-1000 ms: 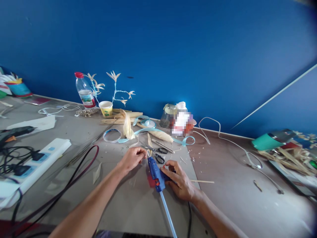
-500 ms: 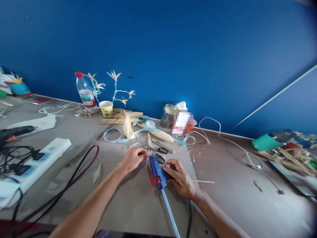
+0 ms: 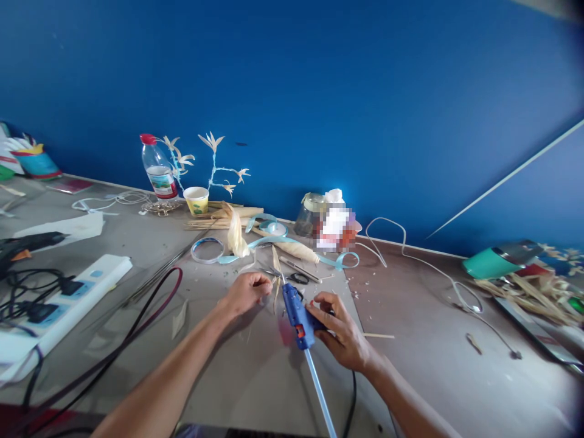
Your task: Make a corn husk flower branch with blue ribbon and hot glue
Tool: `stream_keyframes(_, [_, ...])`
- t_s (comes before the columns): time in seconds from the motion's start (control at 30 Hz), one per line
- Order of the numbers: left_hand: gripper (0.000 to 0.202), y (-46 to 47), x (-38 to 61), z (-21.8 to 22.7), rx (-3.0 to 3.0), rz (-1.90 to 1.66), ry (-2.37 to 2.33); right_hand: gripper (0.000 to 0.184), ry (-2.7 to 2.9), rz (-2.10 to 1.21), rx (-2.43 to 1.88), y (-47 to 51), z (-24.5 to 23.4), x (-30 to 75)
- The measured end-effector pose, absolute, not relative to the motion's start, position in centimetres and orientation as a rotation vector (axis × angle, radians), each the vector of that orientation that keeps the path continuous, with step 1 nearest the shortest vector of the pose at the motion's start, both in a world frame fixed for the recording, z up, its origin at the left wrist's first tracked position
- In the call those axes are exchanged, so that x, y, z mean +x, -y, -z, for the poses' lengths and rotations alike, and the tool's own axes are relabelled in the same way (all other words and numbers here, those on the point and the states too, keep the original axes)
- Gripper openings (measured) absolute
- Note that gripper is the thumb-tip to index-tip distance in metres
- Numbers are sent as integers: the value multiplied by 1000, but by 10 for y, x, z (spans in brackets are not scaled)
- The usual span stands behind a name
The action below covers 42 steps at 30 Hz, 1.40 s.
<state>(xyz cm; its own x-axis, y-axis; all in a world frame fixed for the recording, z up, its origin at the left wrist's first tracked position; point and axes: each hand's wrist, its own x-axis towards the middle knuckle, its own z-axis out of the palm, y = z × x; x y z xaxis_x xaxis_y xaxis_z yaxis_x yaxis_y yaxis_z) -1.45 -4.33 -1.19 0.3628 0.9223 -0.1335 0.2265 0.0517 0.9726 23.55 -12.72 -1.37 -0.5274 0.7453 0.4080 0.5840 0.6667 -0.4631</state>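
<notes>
My right hand is wrapped round the handle of a blue hot glue gun. A long translucent glue stick sticks out of its back end, towards me. The nozzle points away from me, a little right of my left hand. The fingers of that hand are closed in a pinch on a small pale piece of dried husk, whose inner end is hidden by the fingertips. Just beyond lie black-handled scissors, partly behind the gun.
A white power strip with black plugs lies on the left. At the back stand a red-capped bottle and a yellow paper cup by husk-flower stems. Blue ribbon and husks lie mid-table; a green cup is at right.
The glue gun and my right hand have moved slightly right, so the nozzle stands farther from my left fingertips. The husk piece now shows below them. My left hand has hardly moved.
</notes>
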Motion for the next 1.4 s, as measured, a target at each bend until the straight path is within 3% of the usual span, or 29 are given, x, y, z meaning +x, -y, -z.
stream_keyframes(0.57, [17,44,-14,6,1378,-777,-1079,44,2378,-366,-1029,127,18,228])
stream_keyframes(0.83, [26,46,-13,4,1322,-778,-1067,46,2387,-396,-1049,128,16,228])
stream_keyframes(1.4, [26,43,-17,6,1248,-840,-1030,50,2357,-175,-1137,143,8,258])
